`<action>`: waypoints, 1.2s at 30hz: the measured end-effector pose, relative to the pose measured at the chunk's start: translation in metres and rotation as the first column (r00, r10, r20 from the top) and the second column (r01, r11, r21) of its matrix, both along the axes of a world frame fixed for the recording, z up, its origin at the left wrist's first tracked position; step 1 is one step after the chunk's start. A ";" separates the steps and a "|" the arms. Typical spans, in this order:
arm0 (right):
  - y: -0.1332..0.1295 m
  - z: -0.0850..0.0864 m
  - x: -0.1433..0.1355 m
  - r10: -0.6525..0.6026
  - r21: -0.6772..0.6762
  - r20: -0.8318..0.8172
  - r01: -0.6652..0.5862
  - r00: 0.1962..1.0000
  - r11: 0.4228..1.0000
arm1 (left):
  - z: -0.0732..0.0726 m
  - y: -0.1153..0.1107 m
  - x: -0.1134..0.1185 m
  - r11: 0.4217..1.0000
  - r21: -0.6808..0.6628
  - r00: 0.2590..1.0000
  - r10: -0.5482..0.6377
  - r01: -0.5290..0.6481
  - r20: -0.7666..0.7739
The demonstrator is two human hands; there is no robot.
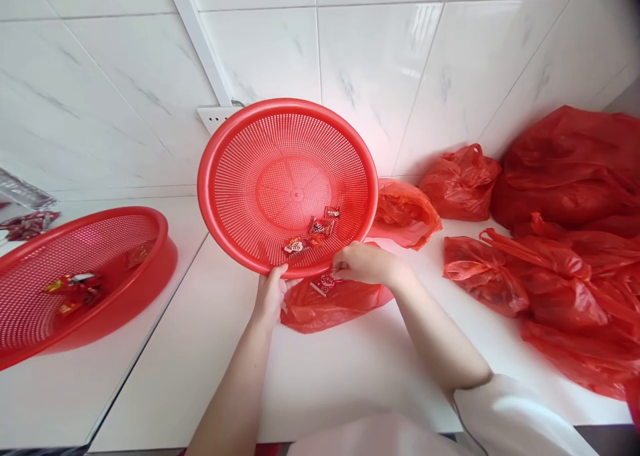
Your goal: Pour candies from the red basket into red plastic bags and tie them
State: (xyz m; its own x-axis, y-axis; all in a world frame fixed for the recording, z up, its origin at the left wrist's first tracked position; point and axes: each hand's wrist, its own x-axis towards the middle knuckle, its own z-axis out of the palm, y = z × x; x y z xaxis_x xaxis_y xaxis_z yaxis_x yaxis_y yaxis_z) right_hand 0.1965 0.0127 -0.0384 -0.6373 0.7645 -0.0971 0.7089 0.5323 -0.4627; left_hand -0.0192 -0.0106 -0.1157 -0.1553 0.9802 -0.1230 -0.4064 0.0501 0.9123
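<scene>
A few small wrapped packets (330,227) lie low on the near inside wall of a red basket (287,103), itself tilted w/ its mouth facing the wearer. One more packet, pale stick beside it, sits just outside the near rim, by the R fingertips & over a thin red bag (325,309) below, on the bench (340,389).

L hand (270,299): grip clamped on the near rim, thumb over the edge; other fingers seem to reach the bag too, contact unclear. R hand (363,263): fingers curled in at the rim, R of L hand; can't tell if the grip has the outer packet, the bag's edge or neither.

Step in hand, by the look: sorting out packets btwn basket & bag. Next move prob. calls for L holding the tilt steady, R clearing the rim w/o snagging the film; bag mouth looks floppy, so a packet could slip past.

Further out: 2nd basket (150,217) to the L w/ a few wrapped items inside; loose packets (30,226) beyond it. To the R, an open red bag (410,209) near the wall, then more filled red bags (565,296), bunched.
</scene>
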 end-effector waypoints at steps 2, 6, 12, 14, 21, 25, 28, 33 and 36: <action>-0.002 -0.002 -0.009 -0.078 0.093 0.024 0.075 0.997 0.993 | 0.000 0.000 0.001 1.000 -0.013 1.000 -0.008 0.008 -0.014; -0.002 -0.016 -0.029 -0.051 0.251 -0.152 0.088 0.987 0.964 | -0.008 -0.002 0.004 0.995 -0.038 0.996 -0.092 0.092 -0.020; 0.009 -0.049 -0.041 0.047 0.145 -0.159 -0.024 0.986 0.989 | -0.015 -0.005 0.010 0.990 -0.049 0.991 -0.130 0.131 0.011; 0.011 -0.050 -0.038 0.087 0.138 -0.147 -0.067 0.985 0.988 | -0.013 -0.005 0.010 0.990 -0.038 0.990 -0.133 0.135 0.048; 0.014 -0.036 -0.031 0.185 0.156 -0.228 -0.152 0.956 0.976 | -0.011 0.002 0.003 0.993 -0.055 0.989 -0.101 0.107 0.112; 0.019 -0.037 -0.029 0.224 0.210 -0.315 -0.162 0.922 0.964 | -0.010 0.003 0.001 0.993 -0.063 0.989 -0.093 0.100 0.111; 0.021 -0.033 -0.021 0.265 0.186 -0.397 -0.206 0.879 0.961 | -0.008 0.004 0.000 0.996 -0.036 0.994 -0.082 0.084 0.067; 0.019 -0.022 -0.004 0.212 0.067 -0.349 -0.201 0.913 0.977 | -0.010 0.004 -0.001 0.999 0.021 0.999 -0.047 0.047 0.013; 0.014 -0.016 0.002 0.166 0.004 -0.215 -0.169 0.962 0.986 | -0.012 0.003 -0.001 0.999 0.022 1.000 -0.029 0.029 0.001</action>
